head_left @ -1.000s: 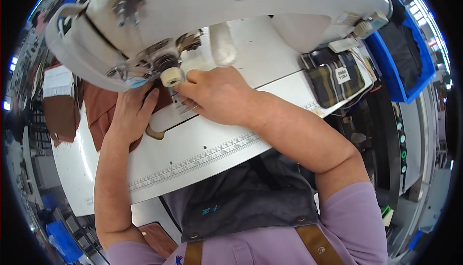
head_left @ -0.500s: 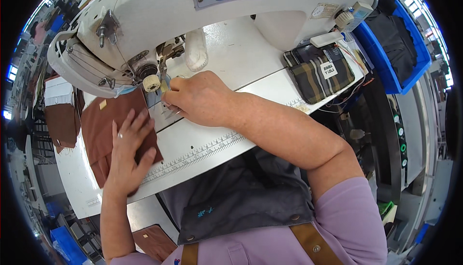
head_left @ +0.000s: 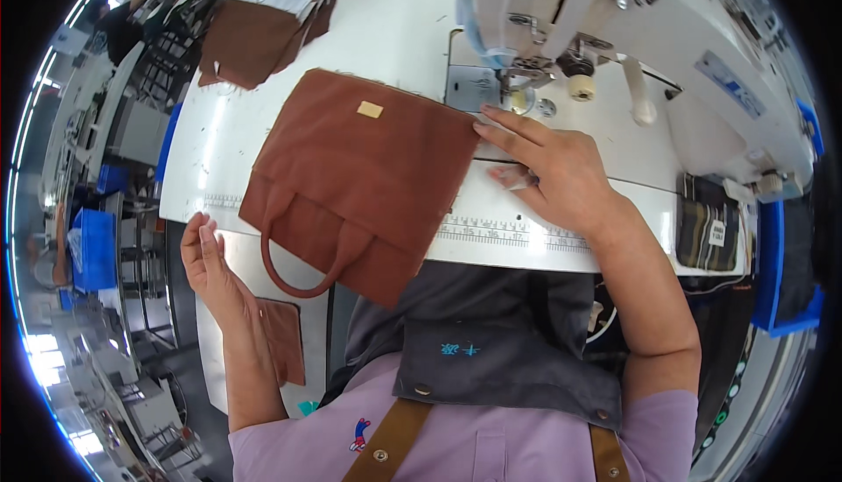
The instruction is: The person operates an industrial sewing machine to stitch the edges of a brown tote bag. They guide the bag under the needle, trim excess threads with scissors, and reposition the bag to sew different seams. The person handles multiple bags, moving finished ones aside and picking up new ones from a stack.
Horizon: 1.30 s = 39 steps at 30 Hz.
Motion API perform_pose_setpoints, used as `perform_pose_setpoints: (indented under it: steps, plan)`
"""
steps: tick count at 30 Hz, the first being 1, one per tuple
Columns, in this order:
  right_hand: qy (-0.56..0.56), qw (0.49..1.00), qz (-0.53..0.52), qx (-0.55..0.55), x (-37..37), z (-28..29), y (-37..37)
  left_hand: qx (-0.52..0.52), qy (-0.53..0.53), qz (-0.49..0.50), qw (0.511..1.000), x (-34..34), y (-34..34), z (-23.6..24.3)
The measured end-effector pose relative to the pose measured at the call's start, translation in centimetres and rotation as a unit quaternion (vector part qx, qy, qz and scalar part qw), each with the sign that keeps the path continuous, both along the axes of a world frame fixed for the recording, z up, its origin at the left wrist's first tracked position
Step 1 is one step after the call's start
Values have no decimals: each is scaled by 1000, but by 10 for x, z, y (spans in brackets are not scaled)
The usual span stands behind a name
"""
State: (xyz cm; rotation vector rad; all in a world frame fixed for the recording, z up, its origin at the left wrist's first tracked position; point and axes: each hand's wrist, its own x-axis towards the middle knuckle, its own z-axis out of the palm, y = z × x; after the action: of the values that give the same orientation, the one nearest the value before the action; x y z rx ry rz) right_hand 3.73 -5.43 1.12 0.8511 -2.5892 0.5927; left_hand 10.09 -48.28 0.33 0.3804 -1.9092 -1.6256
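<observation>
A brown fabric bag with a looped handle and a small tan label lies flat on the white sewing table, its lower part hanging over the front edge. My right hand rests flat on the table, fingertips touching the bag's right edge just below the needle of the white sewing machine. My left hand hovers open off the table's front left edge, beside the bag's handle, holding nothing.
A stack of brown and white fabric pieces sits at the table's far left. A ruler strip runs along the front edge. A plaid pouch lies at the right, next to a blue bin. A brown piece lies lower left.
The view has swung left, so the machine now sits upper right. The bag now lies spread out flat. My left hand has come off the fabric to the table's front left edge.
</observation>
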Motion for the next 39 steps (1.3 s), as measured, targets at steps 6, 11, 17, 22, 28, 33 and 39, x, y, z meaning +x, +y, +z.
perform_pose_setpoints:
  steps: [6,11,17,22,28,33,39]
  plan:
    - [5,999,33,41,1,3,-6,308,-182,-88,930,40,10,-35]
    - [6,999,26,47,3,5,-7,283,-148,-193,928,36,29,-25]
    - [4,998,31,46,6,8,-8,273,-156,-178,933,37,24,-16]
    - [-24,999,26,8,5,6,-4,354,-150,-170,907,45,24,-26]
    - [-108,993,10,-56,7,9,-4,346,-151,-181,908,45,18,-17]
    - [-95,994,29,-53,6,-1,8,329,-73,-147,930,45,-49,6]
    - [-112,994,9,-15,7,1,6,359,41,-29,932,125,-175,13]
